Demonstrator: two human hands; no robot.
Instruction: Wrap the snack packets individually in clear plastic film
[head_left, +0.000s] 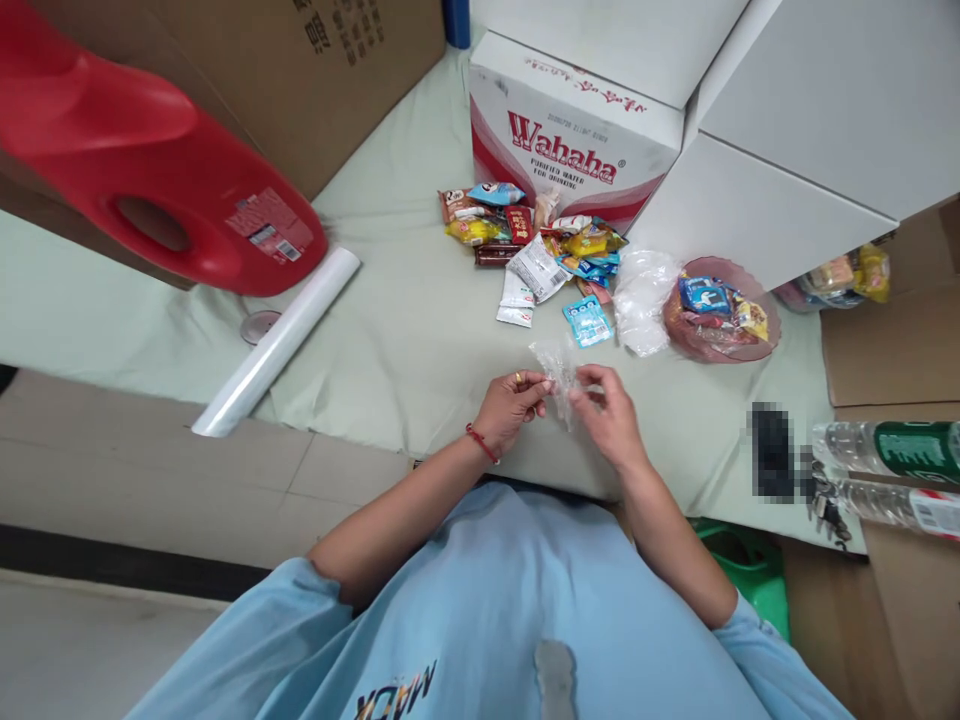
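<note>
A crumpled clear plastic bag (556, 368) is stretched between my two hands above the front of the cloth-covered table. My left hand (513, 408), with a ring and a red bracelet, pinches the bag's left side. On its right side, the fingers of my right hand (606, 412) are closed on the plastic too. Just beyond the bag lies a blue snack packet (589, 320). White packets (534, 270) and a pile of wrapped snacks (589, 242) sit farther back. More clear plastic bags (643, 300) lie right of the pile, beside a pink bowl (763, 345) holding some packets.
A white Wahaha carton (570, 140) stands behind the snacks. At left are a large red jug (217, 220) and a roll of plastic film (277, 340). Two plastic bottles (855, 445) and keys (829, 518) lie at the right edge. A green stool (757, 570) is below.
</note>
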